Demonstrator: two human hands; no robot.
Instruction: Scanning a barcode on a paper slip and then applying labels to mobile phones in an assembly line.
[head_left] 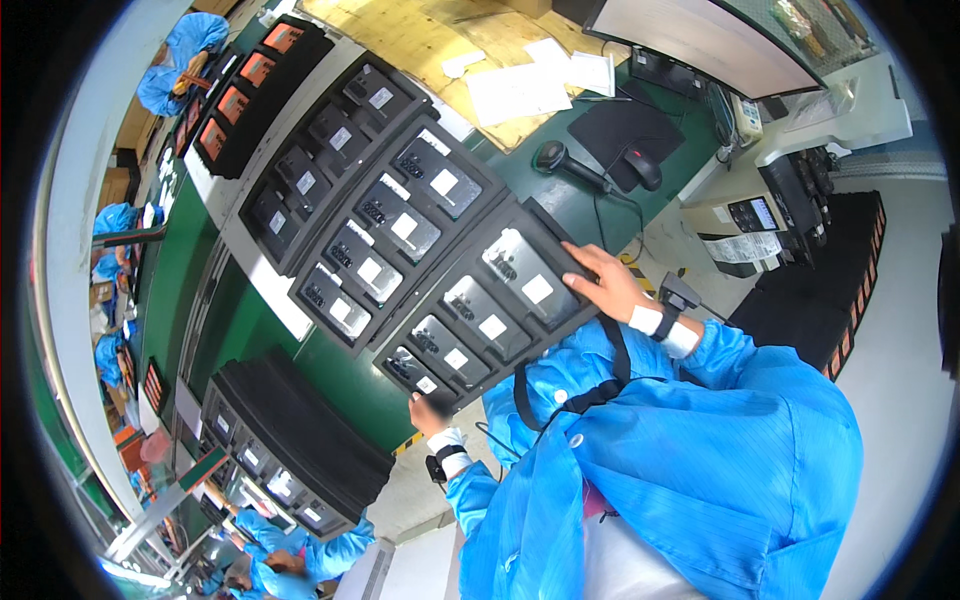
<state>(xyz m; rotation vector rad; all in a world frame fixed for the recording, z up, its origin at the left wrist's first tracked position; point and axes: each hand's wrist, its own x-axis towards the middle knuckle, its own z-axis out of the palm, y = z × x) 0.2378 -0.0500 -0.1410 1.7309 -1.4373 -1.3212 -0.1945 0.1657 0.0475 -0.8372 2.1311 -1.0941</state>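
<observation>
Both my hands hold a black foam tray (541, 336) tilted in front of my body, above the green bench. Several flat dark glossy panels with white labels, such as this panel (520, 275), lie in its recesses. My left hand (430, 412) is closed on the near left corner, its fingers partly blurred. My right hand (605, 285) grips the right end, thumb on top and other fingers along the edge. Just beyond sits a second foam tray (492, 190) with similar panels, and past that a third tray (410, 108) with dark matte pieces.
A stack of black trays (300, 410) stands at lower left, near co-workers in blue. To the far right are a barcode scanner (552, 156), a mouse (642, 168), a monitor (710, 45) and a label printer (745, 215). Papers (520, 95) lie on a wooden board. More black trays (815, 270) stand at right.
</observation>
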